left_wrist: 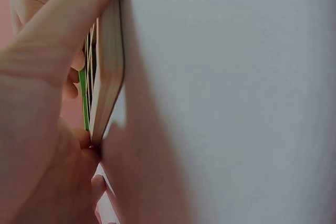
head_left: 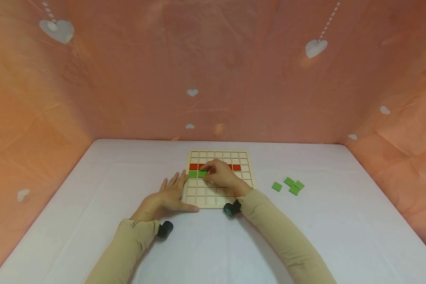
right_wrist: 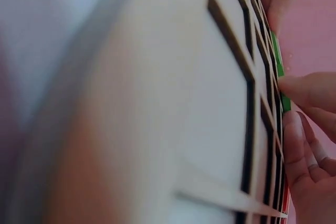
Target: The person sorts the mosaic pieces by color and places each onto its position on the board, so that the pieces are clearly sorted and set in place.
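Observation:
A pale wooden grid board (head_left: 200,200) lies flat on the table, with a row of red tiles (head_left: 236,167) partly hidden behind my right hand (head_left: 221,173). In the row just nearer, a green tile (head_left: 192,174) sits in the leftmost cell. My right thumb and fingers pinch a second green tile (right_wrist: 286,102) at the cell beside it. Spread along the board's left side, my left hand (head_left: 172,195) has its fingers extended. Its fingertips touch the left edge, and the thumb lies by the near left corner.
Several loose green tiles (head_left: 294,190) lie on the white tabletop (head_left: 340,221) to the right of the board. Dark wrist cameras (head_left: 165,229) are worn at both sleeves. A pinkish-orange cloth (head_left: 213,71) with white hearts stands behind and at both sides.

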Available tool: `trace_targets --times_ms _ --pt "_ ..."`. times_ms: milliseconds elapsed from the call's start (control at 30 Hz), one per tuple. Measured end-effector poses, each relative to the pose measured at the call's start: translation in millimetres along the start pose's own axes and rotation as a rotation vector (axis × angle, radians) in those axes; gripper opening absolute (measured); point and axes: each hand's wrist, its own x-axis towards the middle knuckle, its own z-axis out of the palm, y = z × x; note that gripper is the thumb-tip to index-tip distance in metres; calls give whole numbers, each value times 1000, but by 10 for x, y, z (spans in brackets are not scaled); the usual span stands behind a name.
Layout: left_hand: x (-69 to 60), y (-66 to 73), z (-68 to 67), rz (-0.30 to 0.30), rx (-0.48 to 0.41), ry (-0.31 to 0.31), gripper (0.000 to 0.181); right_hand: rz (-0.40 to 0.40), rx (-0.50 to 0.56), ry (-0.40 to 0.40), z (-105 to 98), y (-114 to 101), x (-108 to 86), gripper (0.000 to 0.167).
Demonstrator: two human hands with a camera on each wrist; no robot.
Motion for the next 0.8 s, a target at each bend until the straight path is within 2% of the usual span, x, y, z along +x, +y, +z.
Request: trace_targets --times_ms 367,633,800 --pt "-42 21 -37 -1 4 -23 118 52 57 16 -15 -19 -45 27" --pt "-36 18 -9 -13 -4 -25 121 109 261 30 -86 -2 -190 29" --pt "-27 15 -11 -30 -9 -16 121 76 277 42 -149 40 -247 30"
